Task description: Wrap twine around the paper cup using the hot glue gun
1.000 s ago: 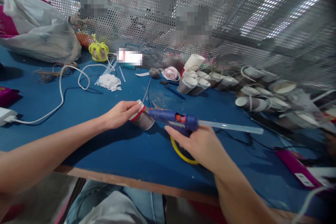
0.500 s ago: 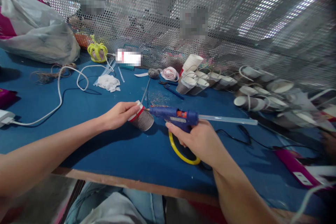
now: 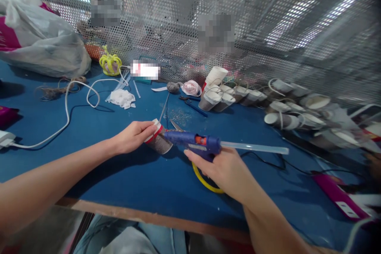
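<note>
My left hand (image 3: 138, 135) is closed on a tilted paper cup (image 3: 162, 144) that is wound with grey yarn below a red and white rim. A strand of yarn runs from the cup back to a small grey yarn ball (image 3: 173, 87). In my right hand (image 3: 224, 166) is a blue glue gun (image 3: 190, 143), with a long clear glue stick (image 3: 256, 148) poking out of its rear. The gun's nozzle is at the cup's side by the red band; the exact contact is hard to see. Yellow-handled scissors (image 3: 205, 182) lie partly hidden under the gun.
Several yarn-wrapped cups (image 3: 211, 98) with handles stand along the back and right. Pliers (image 3: 193, 105), a pale ribbon roll (image 3: 191, 87) and a white scrap pile (image 3: 122, 98) lie behind my hands. A white cable (image 3: 68, 107) crosses the left; a magenta power strip (image 3: 339, 196) sits right.
The view has tilted slightly, so everything sits a little lower. Both hands keep their holds, and the glue gun's nozzle stays close against the cup.
</note>
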A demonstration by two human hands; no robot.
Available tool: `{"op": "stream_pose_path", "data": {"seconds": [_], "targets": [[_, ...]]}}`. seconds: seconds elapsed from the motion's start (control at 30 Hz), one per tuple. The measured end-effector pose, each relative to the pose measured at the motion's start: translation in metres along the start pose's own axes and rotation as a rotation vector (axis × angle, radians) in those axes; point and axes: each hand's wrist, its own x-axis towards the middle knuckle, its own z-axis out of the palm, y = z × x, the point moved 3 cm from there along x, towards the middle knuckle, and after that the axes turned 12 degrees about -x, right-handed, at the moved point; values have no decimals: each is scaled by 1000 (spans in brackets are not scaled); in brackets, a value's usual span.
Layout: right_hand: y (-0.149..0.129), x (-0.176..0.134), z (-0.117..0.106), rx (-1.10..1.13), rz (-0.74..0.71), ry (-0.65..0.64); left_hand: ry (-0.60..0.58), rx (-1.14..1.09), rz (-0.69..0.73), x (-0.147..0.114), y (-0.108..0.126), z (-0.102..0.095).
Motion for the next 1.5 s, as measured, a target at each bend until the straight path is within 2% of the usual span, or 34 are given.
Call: {"op": "stream_pose_path", "data": {"seconds": [0.3, 0.6, 0.87, 1.33, 1.5], "targets": [[13, 6, 6, 97, 132, -70, -4, 23, 30, 0, 3, 0], [12, 4, 6, 158, 212, -131, -23, 45, 50, -1, 6, 0], [12, 5, 5, 133, 164, -117, -30, 37, 44, -2, 4, 1], [8, 2, 7, 50, 57, -18, -7, 46, 32, -1, 1, 0], [2, -2, 4, -57, 11, 0, 7, 39, 27, -1, 1, -1]]}}
